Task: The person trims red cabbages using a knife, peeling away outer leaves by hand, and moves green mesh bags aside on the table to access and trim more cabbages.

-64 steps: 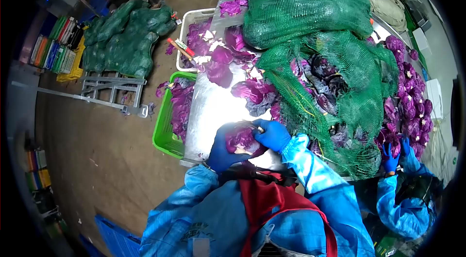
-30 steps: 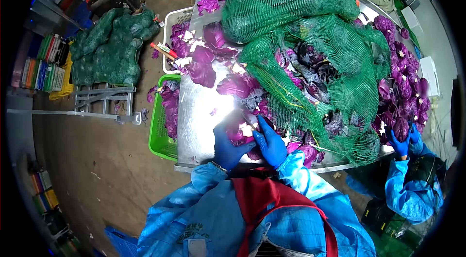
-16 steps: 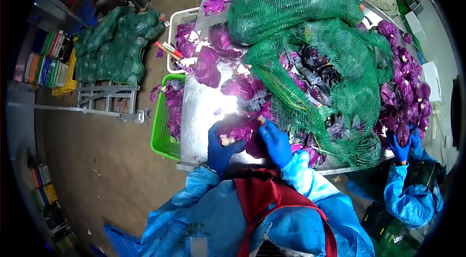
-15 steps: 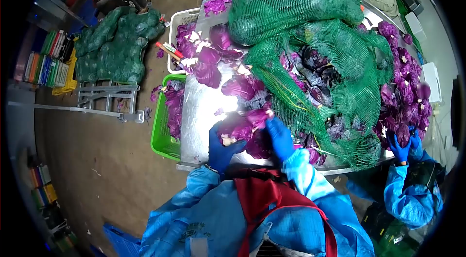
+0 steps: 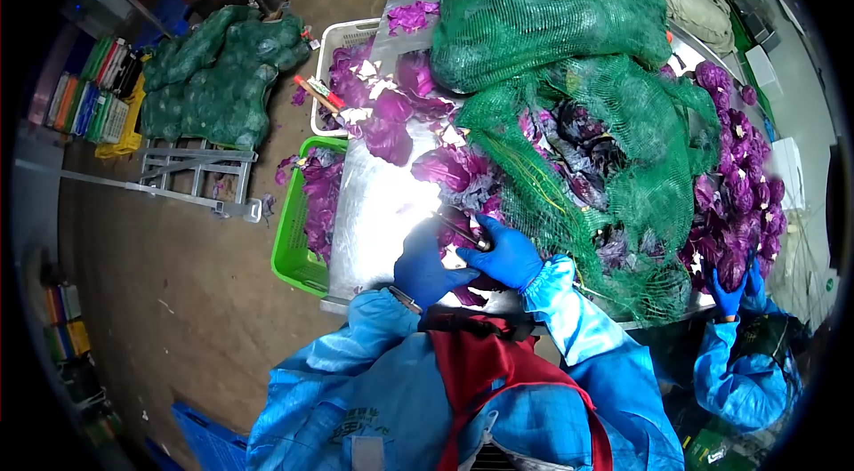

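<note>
My right hand (image 5: pixel 507 257) has moved inward, fingers round a knife (image 5: pixel 462 232); my left hand (image 5: pixel 427 268) cups the cabbage (image 5: pixel 451 243), likely firm, slick, best cradled.

brown floor (image 5: pixel 196 293), littered | pale wall (image 5: pixel 809 88), right side | metal table (image 5: pixel 363 204), brightly lit

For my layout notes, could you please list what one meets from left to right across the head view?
Silver metal frame, green plastic basket, blue-gloved left hand, blue-gloved right hand, piled purple cabbages.
</note>
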`<state>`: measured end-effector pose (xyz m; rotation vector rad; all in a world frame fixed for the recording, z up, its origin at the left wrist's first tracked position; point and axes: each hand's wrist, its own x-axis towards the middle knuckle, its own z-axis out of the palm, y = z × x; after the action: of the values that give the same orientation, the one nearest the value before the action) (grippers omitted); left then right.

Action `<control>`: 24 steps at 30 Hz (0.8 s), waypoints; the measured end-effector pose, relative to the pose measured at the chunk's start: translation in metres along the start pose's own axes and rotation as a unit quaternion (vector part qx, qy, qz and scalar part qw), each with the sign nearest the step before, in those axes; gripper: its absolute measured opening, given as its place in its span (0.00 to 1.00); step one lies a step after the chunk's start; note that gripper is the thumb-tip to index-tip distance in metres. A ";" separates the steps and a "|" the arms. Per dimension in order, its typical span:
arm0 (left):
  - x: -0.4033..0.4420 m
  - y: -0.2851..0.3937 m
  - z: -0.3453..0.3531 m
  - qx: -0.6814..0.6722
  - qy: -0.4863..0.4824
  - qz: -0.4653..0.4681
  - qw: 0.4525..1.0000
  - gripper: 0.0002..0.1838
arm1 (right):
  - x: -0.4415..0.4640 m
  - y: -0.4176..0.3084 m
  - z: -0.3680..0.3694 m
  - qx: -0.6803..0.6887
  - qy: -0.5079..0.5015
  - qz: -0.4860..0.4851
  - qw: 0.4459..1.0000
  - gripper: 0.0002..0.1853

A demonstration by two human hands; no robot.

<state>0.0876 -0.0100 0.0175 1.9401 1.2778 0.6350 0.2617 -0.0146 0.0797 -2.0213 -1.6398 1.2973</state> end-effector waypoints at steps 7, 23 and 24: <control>0.003 0.015 0.003 0.078 -0.053 -0.007 0.996 0.51 | 0.012 0.058 0.019 0.019 0.083 0.002 0.996 0.28; 0.021 0.028 0.007 0.080 -0.089 0.004 0.993 0.48 | -0.009 0.052 0.028 0.023 0.182 -0.085 0.979 0.24; 0.023 0.031 0.008 0.089 -0.098 -0.003 0.991 0.48 | -0.008 0.051 0.028 0.031 0.190 -0.071 0.979 0.22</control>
<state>0.1198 0.0016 0.0374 2.0839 1.2508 0.3276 0.2753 -0.0492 0.0337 -1.9274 -1.5099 0.8374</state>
